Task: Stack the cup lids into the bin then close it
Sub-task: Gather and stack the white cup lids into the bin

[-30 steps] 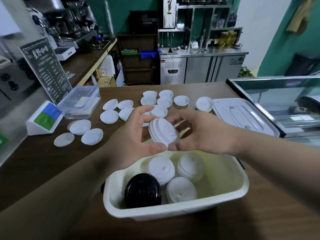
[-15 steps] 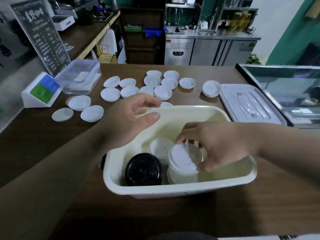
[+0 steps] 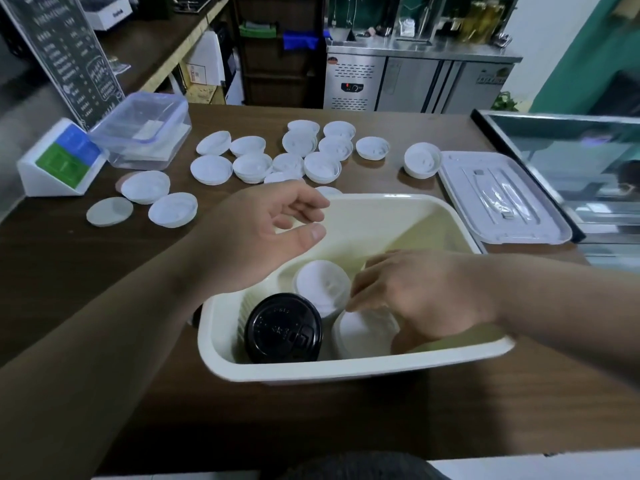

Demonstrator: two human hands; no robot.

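Right hand (image 3: pixel 426 299) holds lid stack (image 3: pixel 363 332) (beside bin (image 3: pixel 346 371) near wall).

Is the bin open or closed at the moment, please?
Open: the bin has no cover; its lid lies on the table beside it.

Right hand (image 3: pixel 426 299) apparently lowered lid stack (image 3: pixel 363 332) into bin (image 3: pixel 346 370).
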